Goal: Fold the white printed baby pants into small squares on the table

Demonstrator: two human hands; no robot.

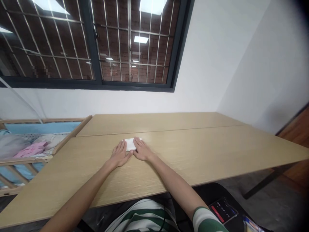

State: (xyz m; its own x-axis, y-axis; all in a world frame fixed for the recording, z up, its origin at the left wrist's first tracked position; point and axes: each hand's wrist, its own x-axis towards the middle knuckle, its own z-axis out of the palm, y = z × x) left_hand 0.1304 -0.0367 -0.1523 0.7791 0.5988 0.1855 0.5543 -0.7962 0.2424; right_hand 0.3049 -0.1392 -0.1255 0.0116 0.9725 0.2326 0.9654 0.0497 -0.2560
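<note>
Both hands at a white rectangular piece on a wooden surface. We see the white rectangular piece (129, 144) (cloth, paper or a soft packet; it is too small for us to tell) lying flat on the pale wood-grain surface (205, 145), left of its middle and nearer than the seam that runs across the boards. The left hand (120, 155) lies palm down with its fingers over the left end; the right hand (142, 150) lies likewise over the right end, and the white middle shows between them. We read the grip of each hand as wide and flattened, with the fingers extended and neither hand curled around the piece; the thumbs come close together at its near edge, though we cannot tell whether they touch.

As to progress, we judge the piece to be in place, laid flat and squared roughly to the person, with the handling unfinished while both hands bear on it. Whether it has been folded, and how much work is left, we cannot determine from this view. To the left stands a wooden cot (72, 134) holding a pink cloth (32, 149); at lower right, a phone (223, 210) displays a running-style time readout.
</note>
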